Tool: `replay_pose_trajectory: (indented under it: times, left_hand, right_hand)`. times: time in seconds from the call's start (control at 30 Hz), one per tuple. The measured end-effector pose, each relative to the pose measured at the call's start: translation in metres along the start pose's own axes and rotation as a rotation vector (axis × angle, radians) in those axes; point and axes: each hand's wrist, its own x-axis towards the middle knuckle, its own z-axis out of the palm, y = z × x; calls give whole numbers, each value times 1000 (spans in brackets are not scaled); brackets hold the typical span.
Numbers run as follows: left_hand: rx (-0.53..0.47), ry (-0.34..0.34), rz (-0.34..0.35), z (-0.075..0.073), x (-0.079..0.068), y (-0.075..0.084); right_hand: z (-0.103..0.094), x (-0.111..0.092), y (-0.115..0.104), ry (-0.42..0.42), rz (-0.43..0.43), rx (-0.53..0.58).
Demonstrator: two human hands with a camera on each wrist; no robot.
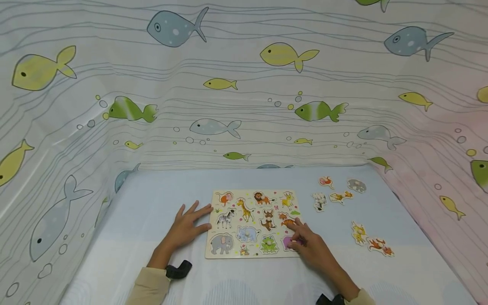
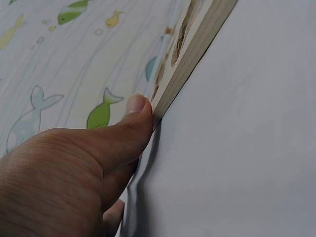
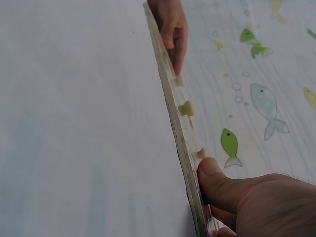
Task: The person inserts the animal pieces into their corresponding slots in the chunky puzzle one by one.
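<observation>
One puzzle board [image 1: 256, 215], long axis left to right, frog [image 1: 269, 244] upright

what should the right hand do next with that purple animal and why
Probably the right hand should press gently on the purple animal, to check that it sits flat. That hand is right at it, and the left hand touches the opposite edge of the board, so it could steady things. Whether the animal is fully seated, I can't tell.
</observation>
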Motion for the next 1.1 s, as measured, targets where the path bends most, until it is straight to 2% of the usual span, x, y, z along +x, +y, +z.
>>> replay_pose_trajectory:
  times: [0.2, 0.63, 0.77, 0.97, 1.1]
  left_hand:
    - [-7, -5, -5, -1, 0, 1]
    - [-4, -13, -11, 0, 2, 0]
    - [-12, -15, -5, -2, 3, 1]
    - [-11, -7, -7, -1, 3, -1]
    - [-9, -6, -8, 2, 2, -3]
  right_hand:
    - [1, 0, 2, 8, -31, -7]
    - [-2, -1, -1, -16, -17, -31]
    - [-4, -1, -3, -15, 7, 19]
    - [-8, 0, -3, 8, 100, 184]
    - [-8, -2, -2, 40, 107, 183]
